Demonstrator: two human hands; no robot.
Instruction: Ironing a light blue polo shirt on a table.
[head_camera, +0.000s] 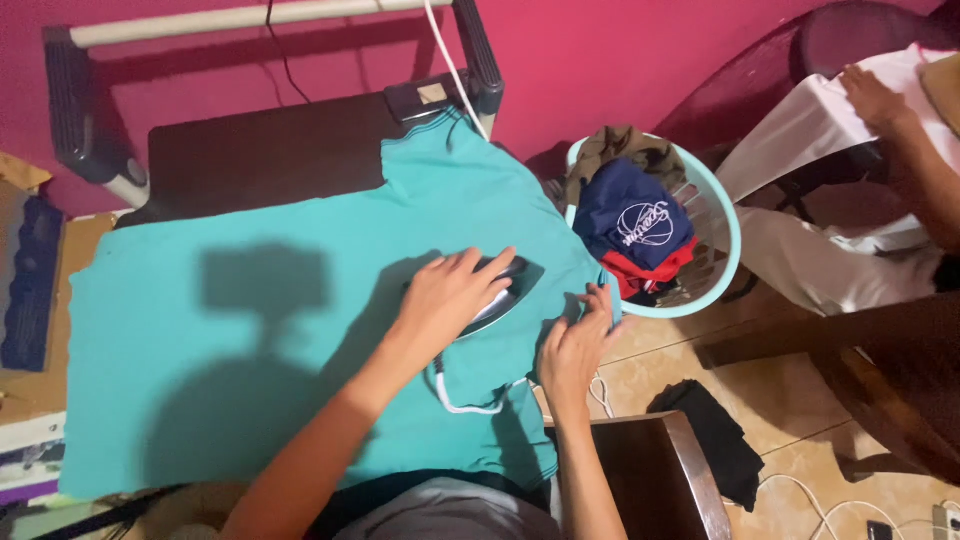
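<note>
A teal T-shirt (250, 330) lies spread flat over a dark table (270, 150). My left hand (445, 298) grips the handle of an electric iron (508, 290) that rests on the shirt near its right side. A white cord (470, 405) loops from the iron across the cloth. My right hand (578, 340) pinches the shirt's right edge just beside the iron, holding the cloth down.
A pale teal laundry basket (725, 225) with folded navy, red and olive clothes stands to the right. Another person's hand (875, 95) rests on white cloth at top right. A black garment (715, 435) lies on the tiled floor. A wooden chair (650, 470) is below.
</note>
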